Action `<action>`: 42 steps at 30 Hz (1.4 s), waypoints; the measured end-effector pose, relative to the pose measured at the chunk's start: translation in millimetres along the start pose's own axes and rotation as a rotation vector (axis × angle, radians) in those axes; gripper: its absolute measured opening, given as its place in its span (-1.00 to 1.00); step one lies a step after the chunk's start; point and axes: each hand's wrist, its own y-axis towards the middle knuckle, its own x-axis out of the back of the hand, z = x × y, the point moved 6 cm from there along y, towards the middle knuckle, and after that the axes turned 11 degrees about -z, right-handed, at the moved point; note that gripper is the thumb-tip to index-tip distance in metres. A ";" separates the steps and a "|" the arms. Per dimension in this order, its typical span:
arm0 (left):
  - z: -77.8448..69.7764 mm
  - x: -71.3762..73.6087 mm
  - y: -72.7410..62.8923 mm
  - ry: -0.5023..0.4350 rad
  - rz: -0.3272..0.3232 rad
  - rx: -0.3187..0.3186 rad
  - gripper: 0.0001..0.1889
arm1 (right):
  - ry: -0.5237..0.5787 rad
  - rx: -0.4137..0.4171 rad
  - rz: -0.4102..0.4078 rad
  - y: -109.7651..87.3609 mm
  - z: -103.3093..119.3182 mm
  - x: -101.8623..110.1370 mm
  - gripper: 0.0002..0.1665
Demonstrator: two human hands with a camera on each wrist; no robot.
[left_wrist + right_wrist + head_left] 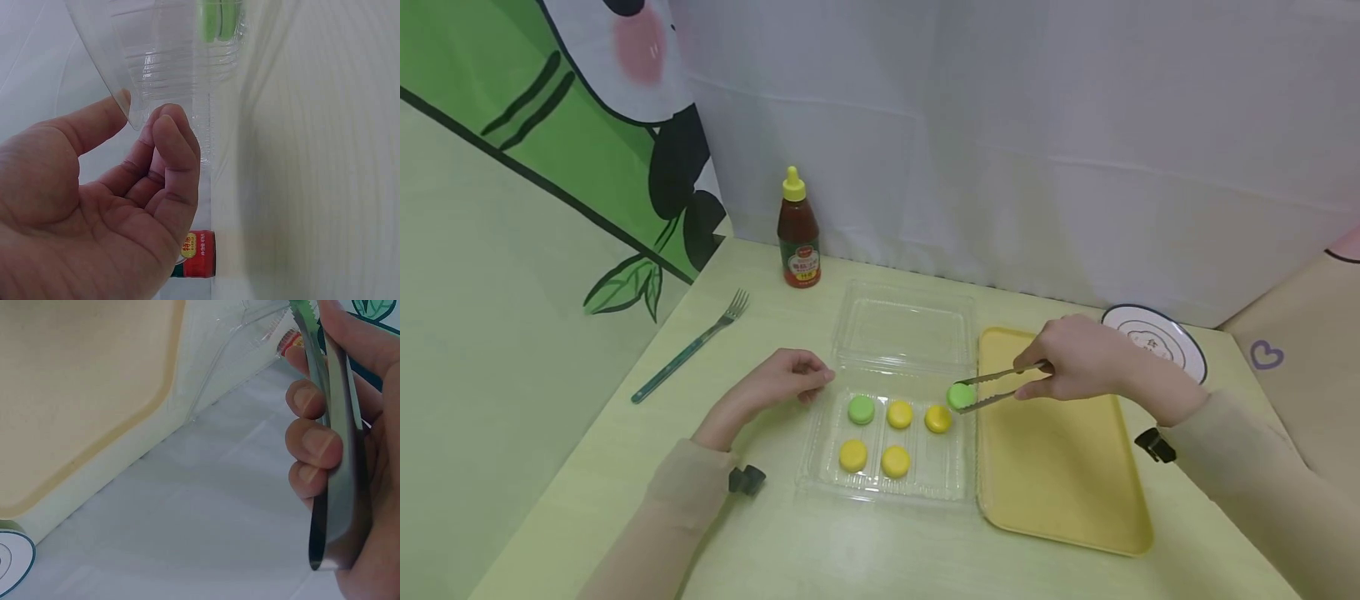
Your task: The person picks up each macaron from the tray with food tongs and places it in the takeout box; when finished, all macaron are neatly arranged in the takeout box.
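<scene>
My right hand (1071, 358) grips metal tongs (344, 462), whose serrated tips pinch a green macaron (961, 397). That macaron hangs over the right edge of a clear plastic box (951, 479), beside the tray. In the box sit another green macaron (861, 409) and several yellow macarons (895, 461). The box's lid (904, 325) lies folded back toward the wall. At the box's left edge is my left hand (782, 377), fingers loosely bent; in the left wrist view the thumb (112, 115) and fingertips are at the rim, and whether they pinch it is hard to tell.
A yellow tray (1060, 475) stands right of the box, partly under my right hand. Behind that hand lies a white plate (1180, 342) with a dark rim. A sauce bottle (799, 237) stands at the back left, and a fork (688, 348) with a green handle lies at the left.
</scene>
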 end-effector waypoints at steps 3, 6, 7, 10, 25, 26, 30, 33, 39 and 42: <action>-0.1 -0.1 -0.1 -0.002 -0.001 -0.002 -0.71 | 0.008 0.005 0.007 0.1 3.6 -5.8 -0.81; -0.2 0.0 -0.8 0.001 -0.002 -0.001 -0.71 | 0.011 0.026 0.004 0.2 7.5 -11.7 -0.80; -0.2 0.1 -1.0 0.003 -0.002 -0.001 -0.71 | 0.012 0.034 0.003 0.3 8.6 -13.7 -0.80; -0.6 0.5 -1.9 0.005 -0.004 -0.003 -0.71 | 0.010 0.042 0.015 0.4 11.6 -20.2 -0.80; 0.5 0.7 -1.6 -0.017 0.000 -0.001 -0.72 | 0.014 0.096 0.069 2.9 33.1 -36.9 -0.78; 0.8 0.8 -1.6 -0.015 -0.002 0.000 -0.72 | 0.012 0.098 0.072 2.7 34.0 -37.9 -0.79; 0.5 0.6 -1.4 -0.011 -0.003 -0.001 -0.72 | 0.013 0.094 0.088 2.1 37.5 -41.8 -0.78; 0.2 0.9 -1.6 -0.002 -0.005 0.000 -0.72 | 0.010 0.096 0.098 1.8 39.7 -44.8 -0.78; 0.2 0.8 -1.8 0.003 -0.009 0.004 -0.73 | -0.007 0.123 0.106 2.2 46.1 -47.6 -0.75; -0.2 0.3 -1.4 0.008 -0.007 -0.001 -0.72 | -0.009 0.137 0.102 2.5 49.0 -47.2 -0.73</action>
